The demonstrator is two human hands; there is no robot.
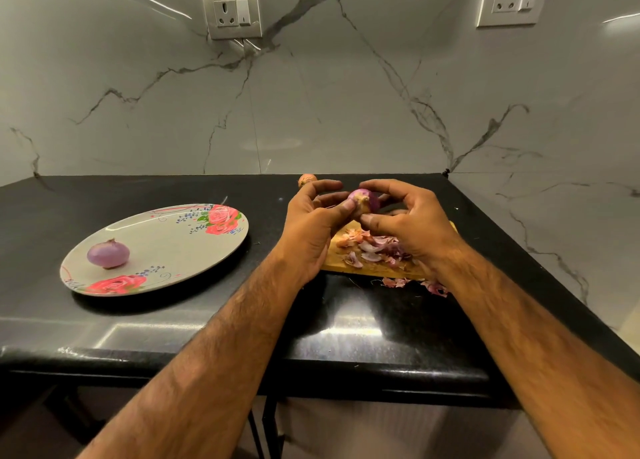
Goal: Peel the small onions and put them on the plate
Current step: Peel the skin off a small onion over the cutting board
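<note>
An onion (pixel 363 200) is pinched between the left hand (pixel 311 230) and right hand (pixel 412 226); peels (pixel 372 249) lie below, a plate (pixel 166 240) further left.

You are in a home kitchen: a glossy black stone countertop (pixel 173 323) runs beneath white, grey-veined marble wall panels (pixel 346 94); a white switched wall socket (pixel 231 12) sits far middle, a second socket (pixel 512 0) far right; a rose-painted white plate (pixel 173 247) lies left, a wooden chopping board (pixel 374 272) right.
</note>
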